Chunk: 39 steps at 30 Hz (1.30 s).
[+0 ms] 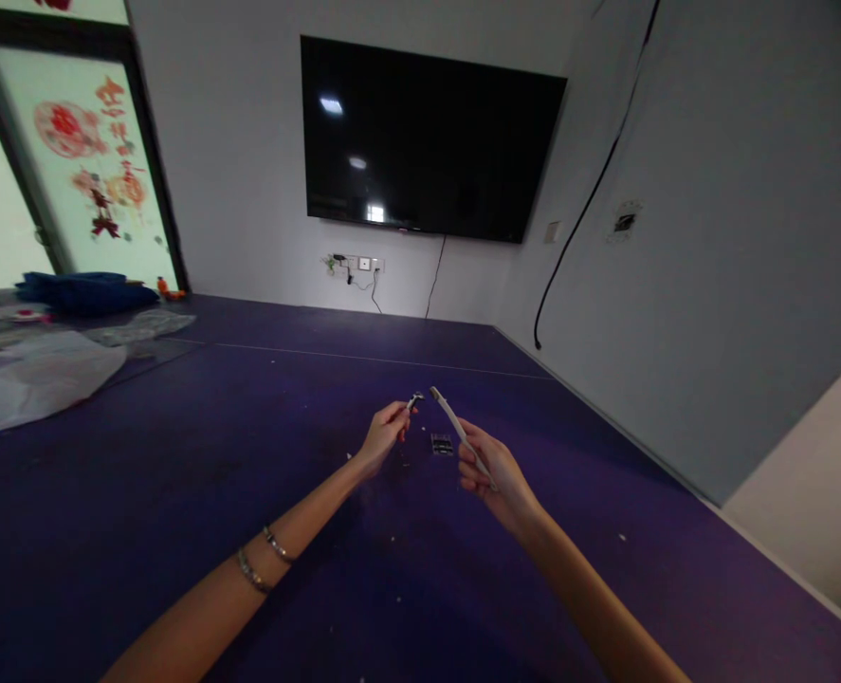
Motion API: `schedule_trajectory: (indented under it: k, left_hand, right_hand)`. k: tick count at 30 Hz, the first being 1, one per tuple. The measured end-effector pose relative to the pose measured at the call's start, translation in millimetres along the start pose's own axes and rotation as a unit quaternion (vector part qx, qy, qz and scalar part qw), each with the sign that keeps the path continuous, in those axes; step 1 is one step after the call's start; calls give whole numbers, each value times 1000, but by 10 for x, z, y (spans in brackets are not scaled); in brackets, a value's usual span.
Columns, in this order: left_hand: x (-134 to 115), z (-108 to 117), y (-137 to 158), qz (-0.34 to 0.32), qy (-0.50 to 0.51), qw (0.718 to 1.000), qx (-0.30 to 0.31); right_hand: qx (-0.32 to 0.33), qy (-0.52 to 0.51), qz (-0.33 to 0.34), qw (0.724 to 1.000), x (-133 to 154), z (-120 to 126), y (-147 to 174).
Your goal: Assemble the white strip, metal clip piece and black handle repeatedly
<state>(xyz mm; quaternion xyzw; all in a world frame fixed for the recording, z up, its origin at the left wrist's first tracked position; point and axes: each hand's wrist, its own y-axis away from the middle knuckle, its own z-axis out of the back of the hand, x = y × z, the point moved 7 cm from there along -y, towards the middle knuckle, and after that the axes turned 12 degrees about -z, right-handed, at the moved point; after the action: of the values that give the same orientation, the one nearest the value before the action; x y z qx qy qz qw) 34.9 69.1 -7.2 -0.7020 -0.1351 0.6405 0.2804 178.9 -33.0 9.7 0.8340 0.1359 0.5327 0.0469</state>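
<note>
Pinched in my left hand (386, 434) is a small white piece with a dark, shiny end (414, 400); its kind is too small to make out. My right hand (495, 471) is closed around a slim white stick (451, 414) with a dark tip, which slants up and to the left. The tip of the stick and the small piece are close together, with a narrow gap between them. Below that gap, a small dark rectangular thing with pale markings (441, 444) lies on the purple surface (306, 550), just left of my right fingers.
White plastic sheeting (50, 379) and a dark blue cloth bundle (85, 293) lie at the far left, by a glazed door (85, 161). A black cable (580, 223) hangs along the right wall. A television (430, 138) is mounted above wall sockets (364, 264).
</note>
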Motion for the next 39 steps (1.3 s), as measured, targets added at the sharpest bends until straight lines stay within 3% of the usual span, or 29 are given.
schedule_trajectory:
  k: [12, 18, 39]
  left_hand:
    - [-1, 18, -24, -26, -28, 999, 6]
    - [-2, 7, -11, -28, -29, 999, 9]
    - [-78, -3, 8, -46, -42, 998, 10]
  right_hand:
    - [-18, 25, 18, 999, -155, 19, 71]
    - [-39, 11, 53, 998, -91, 35, 63]
    - [-48, -24, 44, 998, -277, 17, 104]
